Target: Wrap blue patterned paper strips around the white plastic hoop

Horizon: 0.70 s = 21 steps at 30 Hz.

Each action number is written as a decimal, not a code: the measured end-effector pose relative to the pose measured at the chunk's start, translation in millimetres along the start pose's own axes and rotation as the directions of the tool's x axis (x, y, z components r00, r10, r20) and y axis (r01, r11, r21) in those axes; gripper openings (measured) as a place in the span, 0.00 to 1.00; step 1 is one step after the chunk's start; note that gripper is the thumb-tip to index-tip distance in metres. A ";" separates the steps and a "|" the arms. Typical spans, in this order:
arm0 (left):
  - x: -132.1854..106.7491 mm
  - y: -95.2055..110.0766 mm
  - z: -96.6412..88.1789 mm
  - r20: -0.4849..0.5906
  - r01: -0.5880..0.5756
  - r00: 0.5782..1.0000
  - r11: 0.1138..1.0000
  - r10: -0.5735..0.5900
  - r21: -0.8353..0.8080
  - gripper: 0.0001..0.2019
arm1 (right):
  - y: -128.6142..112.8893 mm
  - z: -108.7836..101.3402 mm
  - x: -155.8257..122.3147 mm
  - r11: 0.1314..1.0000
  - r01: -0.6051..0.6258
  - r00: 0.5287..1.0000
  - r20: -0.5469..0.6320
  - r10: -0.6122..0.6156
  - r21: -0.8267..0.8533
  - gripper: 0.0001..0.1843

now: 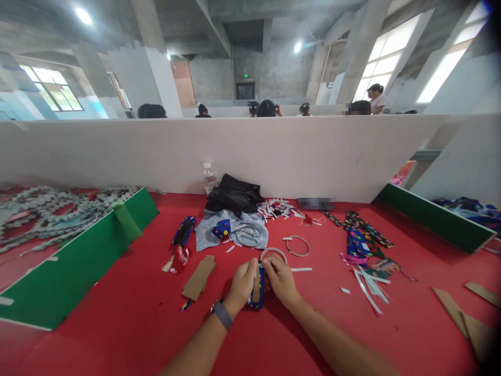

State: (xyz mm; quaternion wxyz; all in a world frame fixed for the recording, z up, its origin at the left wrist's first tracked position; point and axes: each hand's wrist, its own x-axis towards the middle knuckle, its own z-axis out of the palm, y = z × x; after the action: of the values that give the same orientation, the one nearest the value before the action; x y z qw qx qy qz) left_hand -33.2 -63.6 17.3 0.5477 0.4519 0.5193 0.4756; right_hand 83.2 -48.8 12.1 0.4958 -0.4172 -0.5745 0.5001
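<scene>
Between my two hands is a blue patterned fabric piece (256,302) with a strip of brown cardboard (256,287) lying along it. My left hand (241,286) is closed on its left side, thumb near the top. My right hand (281,278) pinches at its upper right corner; what exactly lies under those fingertips is hidden. Just beyond the fingers lies a pale ring (274,251), and I cannot tell whether it touches the fabric. A second, beige ring (298,246) rests farther right, near a white strip (301,269).
Cardboard pieces (199,278) and a bundle with red tassels (177,259) lie left. Behind are a black bag (235,192), light-blue cloth (203,234), a bottle (209,177) and paper scraps (277,209). Fabric strips (358,243) lie right. Green dividers (78,261) and a white partition (250,151) bound the table.
</scene>
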 end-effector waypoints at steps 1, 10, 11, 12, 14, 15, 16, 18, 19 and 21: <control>1.2 -2.0 -1.3 -0.007 -0.037 0.999 0.999 0.037 0.036 0.26 | 0.4 -0.5 0.1 1.000 0.012 1.000 0.001 -0.012 -0.013 0.20; 3.8 -10.2 -3.1 -0.035 -0.144 0.988 0.970 0.153 0.196 0.25 | 4.7 -3.7 4.6 0.994 0.059 0.998 -0.013 -0.061 -0.088 0.19; 3.3 -9.6 -2.8 -0.047 -0.163 0.983 0.962 0.177 0.221 0.25 | 4.3 -4.2 5.5 0.988 0.094 0.995 -0.017 -0.097 -0.122 0.19; 2.9 -9.0 -2.5 -0.058 -0.177 0.979 0.953 0.196 0.245 0.25 | 3.8 -4.6 6.3 0.980 0.127 0.991 -0.018 -0.132 -0.155 0.19; 2.9 -8.3 -2.5 -0.070 -0.188 0.974 0.943 0.215 0.276 0.25 | 3.0 -5.4 7.5 0.966 0.165 0.985 -0.014 -0.171 -0.197 0.18; 3.2 -8.2 -2.7 -0.074 -0.186 0.974 0.940 0.215 0.285 0.26 | 2.8 -5.6 7.8 0.965 0.168 0.985 -0.010 -0.173 -0.204 0.18; 3.6 -8.2 -2.9 -0.081 -0.182 0.974 0.940 0.213 0.288 0.26 | 2.7 -5.7 7.9 0.964 0.165 0.985 -0.007 -0.170 -0.206 0.18; 4.5 -8.2 -3.3 -0.098 -0.172 0.974 0.947 0.206 0.273 0.26 | 2.5 -5.8 7.6 0.967 0.157 0.987 -0.005 -0.161 -0.201 0.18; 4.7 -8.2 -3.4 -0.107 -0.166 0.974 0.954 0.197 0.251 0.26 | 2.5 -5.7 7.2 0.970 0.151 0.988 -0.003 -0.155 -0.192 0.18; 4.8 -8.1 -3.5 -0.109 -0.140 0.981 0.973 0.161 0.184 0.27 | 2.2 -5.4 6.3 0.977 0.135 0.991 0.002 -0.137 -0.165 0.19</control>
State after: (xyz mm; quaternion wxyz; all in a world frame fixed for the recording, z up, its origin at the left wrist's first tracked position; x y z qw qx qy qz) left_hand -36.3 -60.0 8.5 0.4352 0.5062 0.5560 0.4952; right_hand 87.5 -41.4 10.9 0.4952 -0.4186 -0.6389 0.4139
